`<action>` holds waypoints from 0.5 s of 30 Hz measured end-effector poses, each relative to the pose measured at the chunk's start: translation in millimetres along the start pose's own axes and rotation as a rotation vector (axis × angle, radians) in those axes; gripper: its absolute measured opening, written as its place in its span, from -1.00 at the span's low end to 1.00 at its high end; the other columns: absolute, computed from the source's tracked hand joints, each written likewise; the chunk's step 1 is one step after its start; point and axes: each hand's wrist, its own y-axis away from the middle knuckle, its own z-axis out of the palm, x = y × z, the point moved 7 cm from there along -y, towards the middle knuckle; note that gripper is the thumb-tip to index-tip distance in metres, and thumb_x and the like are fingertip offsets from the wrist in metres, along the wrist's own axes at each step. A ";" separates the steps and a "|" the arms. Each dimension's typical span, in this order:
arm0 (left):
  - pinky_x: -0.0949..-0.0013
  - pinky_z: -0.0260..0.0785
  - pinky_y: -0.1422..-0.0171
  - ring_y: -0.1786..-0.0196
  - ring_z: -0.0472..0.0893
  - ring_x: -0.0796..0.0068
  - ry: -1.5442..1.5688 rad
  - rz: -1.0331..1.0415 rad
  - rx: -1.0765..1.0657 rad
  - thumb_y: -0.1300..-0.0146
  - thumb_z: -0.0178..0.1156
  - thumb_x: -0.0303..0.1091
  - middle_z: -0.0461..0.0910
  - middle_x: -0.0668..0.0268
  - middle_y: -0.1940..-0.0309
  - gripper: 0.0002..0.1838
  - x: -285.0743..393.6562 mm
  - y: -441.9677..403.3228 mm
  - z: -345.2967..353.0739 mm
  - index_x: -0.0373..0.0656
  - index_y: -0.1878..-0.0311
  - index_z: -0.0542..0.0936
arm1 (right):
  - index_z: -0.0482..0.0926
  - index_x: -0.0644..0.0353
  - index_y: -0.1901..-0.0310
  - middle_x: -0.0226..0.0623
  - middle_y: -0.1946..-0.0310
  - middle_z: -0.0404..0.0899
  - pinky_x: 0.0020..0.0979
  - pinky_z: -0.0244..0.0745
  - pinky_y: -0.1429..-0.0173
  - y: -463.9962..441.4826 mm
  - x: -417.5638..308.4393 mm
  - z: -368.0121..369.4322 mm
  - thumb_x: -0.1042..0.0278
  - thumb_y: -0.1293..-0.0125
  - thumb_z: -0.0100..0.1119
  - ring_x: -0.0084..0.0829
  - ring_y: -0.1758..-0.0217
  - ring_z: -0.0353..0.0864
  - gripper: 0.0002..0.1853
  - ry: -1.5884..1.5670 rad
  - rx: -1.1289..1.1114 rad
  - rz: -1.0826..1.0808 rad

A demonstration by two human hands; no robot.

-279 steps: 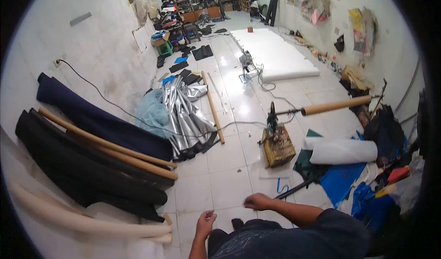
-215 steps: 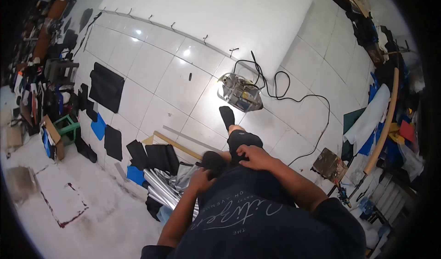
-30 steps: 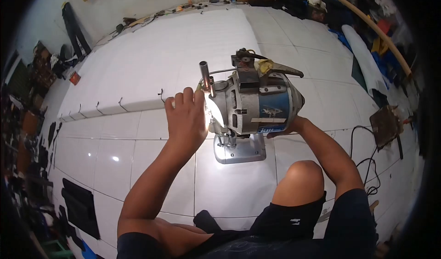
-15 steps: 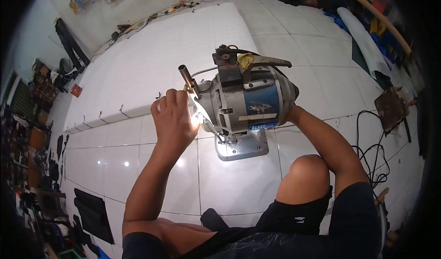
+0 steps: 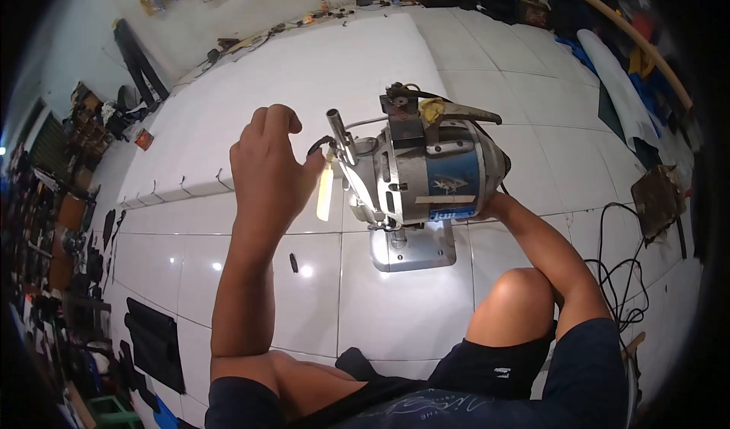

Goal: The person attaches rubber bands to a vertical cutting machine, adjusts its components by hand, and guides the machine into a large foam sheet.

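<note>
A cloth cutting machine (image 5: pixel 449 163) with a grey and blue motor housing stands tilted above its metal base plate (image 5: pixel 414 255). To the left of its head is my left hand (image 5: pixel 270 151), raised and open, fingers bent and thumb apart from them. The thumb is close to a small black part (image 5: pixel 321 144) by an upright metal tube (image 5: pixel 340 134); I cannot tell whether they touch. A brightly lit pale strip (image 5: pixel 325 193) hangs below. My right hand (image 5: pixel 489 207) reaches against the motor's right underside, its fingers hidden behind the housing.
A small dark piece (image 5: pixel 293 263) lies on the tiled floor. Behind the machine is a large white slab (image 5: pixel 304 87). Black cable (image 5: pixel 627 277) loops at the right, below a brownish box (image 5: pixel 658 201). My bare knee (image 5: pixel 513 307) is close in front.
My left hand has drawn away from the machine's head and opened, uncovering the lit strip. The small dark piece on the floor now shows. My right hand stays at the motor.
</note>
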 end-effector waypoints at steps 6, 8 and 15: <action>0.29 0.41 0.10 0.19 0.55 0.31 0.133 0.052 0.143 0.05 0.40 -0.46 0.58 0.30 0.29 -0.70 -1.8 -12.7 -16.8 -0.17 0.27 0.49 | 0.59 0.05 -0.09 -0.24 -0.09 0.60 -0.28 0.44 -0.25 -2.6 -5.3 -0.2 0.20 0.00 0.53 -0.21 -0.18 0.53 -0.43 0.009 -0.007 0.026; 0.31 0.42 0.08 0.17 0.56 0.33 0.170 0.085 0.152 0.04 0.41 -0.43 0.59 0.32 0.30 -0.72 -1.7 -13.2 -17.0 -0.15 0.26 0.52 | 0.59 0.05 -0.09 -0.24 -0.09 0.60 -0.28 0.44 -0.25 -3.2 -7.0 -0.4 0.20 0.00 0.53 -0.21 -0.18 0.53 -0.43 0.015 -0.013 0.036; 0.38 0.43 0.10 0.25 0.56 0.42 0.380 0.054 0.011 -0.03 0.43 -0.36 0.65 0.30 0.34 -0.76 -16.7 -18.6 -8.8 -0.22 0.26 0.62 | 0.59 0.04 -0.10 -0.24 -0.08 0.61 -0.29 0.45 -0.24 -4.3 -8.4 0.3 0.19 0.00 0.53 -0.22 -0.17 0.54 -0.43 0.025 -0.016 0.074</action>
